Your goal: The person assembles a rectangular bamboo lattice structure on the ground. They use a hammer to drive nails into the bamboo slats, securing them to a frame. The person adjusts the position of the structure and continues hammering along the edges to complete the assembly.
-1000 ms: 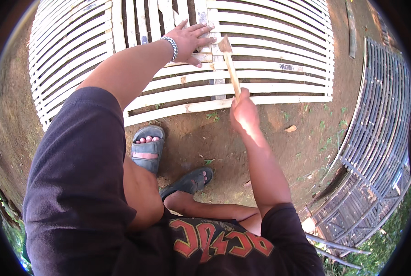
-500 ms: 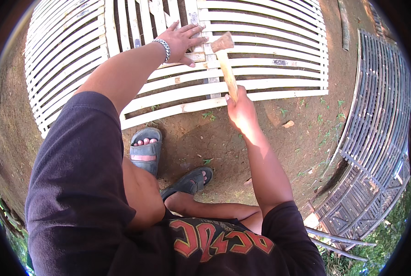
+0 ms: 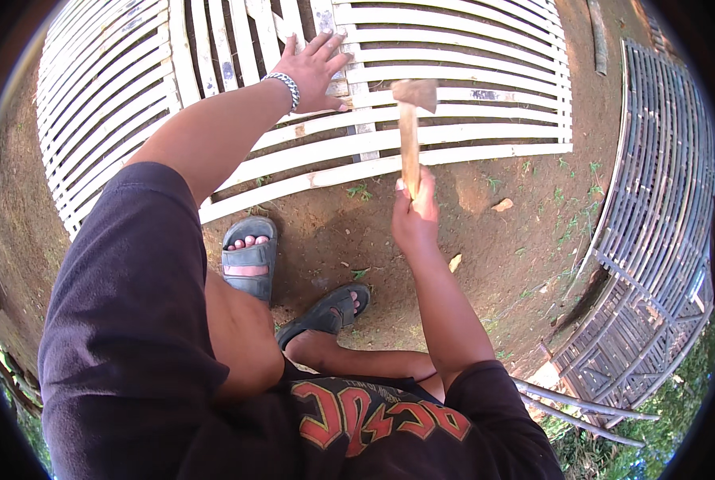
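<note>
My left hand lies with its fingers spread on a panel of pale bamboo slats, over the upright strip that crosses the slats. A metal chain bracelet circles that wrist. My right hand is closed round the lower end of a hatchet's wooden handle. The hatchet points away from me, its rusty brown head appearing over the slats right of my left hand and apart from it. Whether the head touches any slat cannot be made out.
Bare brown soil with small weeds lies under my sandalled feet. To the right stand a dark slatted bamboo panel and a lattice frame. Two poles jut out at the lower right. A log lies at the far right.
My right hand has drawn back toward me with the hatchet, and the hatchet's head has moved right and nearer. My left hand has shifted slightly left, still on the slats.
</note>
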`<state>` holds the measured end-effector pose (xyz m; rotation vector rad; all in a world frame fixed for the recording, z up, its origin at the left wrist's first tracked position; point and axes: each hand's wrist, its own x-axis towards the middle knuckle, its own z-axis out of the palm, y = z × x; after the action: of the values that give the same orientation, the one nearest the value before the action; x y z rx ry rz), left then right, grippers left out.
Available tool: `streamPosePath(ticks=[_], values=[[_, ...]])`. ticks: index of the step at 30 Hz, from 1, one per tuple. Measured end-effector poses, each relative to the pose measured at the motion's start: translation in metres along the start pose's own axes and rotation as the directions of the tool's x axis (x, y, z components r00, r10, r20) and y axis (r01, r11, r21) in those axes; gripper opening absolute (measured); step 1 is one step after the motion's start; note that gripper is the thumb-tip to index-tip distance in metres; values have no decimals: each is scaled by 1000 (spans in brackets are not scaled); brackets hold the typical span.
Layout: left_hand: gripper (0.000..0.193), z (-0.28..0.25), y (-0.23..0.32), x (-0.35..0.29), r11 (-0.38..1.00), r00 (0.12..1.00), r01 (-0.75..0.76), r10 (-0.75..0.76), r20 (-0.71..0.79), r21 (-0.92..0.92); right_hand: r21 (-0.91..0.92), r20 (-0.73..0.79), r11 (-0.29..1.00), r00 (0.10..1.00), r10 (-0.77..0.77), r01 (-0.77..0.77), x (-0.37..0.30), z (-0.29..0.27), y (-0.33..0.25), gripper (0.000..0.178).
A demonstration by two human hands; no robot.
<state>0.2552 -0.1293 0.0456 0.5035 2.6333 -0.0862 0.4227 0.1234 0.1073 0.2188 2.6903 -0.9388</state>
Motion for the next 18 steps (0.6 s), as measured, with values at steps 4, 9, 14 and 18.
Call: streamPosePath(ticks=[4, 9, 14, 18], values=[[98, 3, 2, 2, 1000, 1000, 6, -6, -26, -16, 30, -219, 988, 966, -140, 150, 8, 7, -11, 41], [97, -2, 5, 4, 999, 1000, 8, -9, -10, -39, -324, 275, 932, 926, 259, -164, 28, 2, -1, 41], [99, -1, 2, 1, 1000, 1000, 14, -13, 5, -28, -145, 124, 986, 987, 102, -84, 23, 1, -2, 42], [99, 2, 3, 4, 1000, 1000, -6, 5, -24, -15, 339, 53, 936, 995, 84, -97, 38, -8, -8, 40]])
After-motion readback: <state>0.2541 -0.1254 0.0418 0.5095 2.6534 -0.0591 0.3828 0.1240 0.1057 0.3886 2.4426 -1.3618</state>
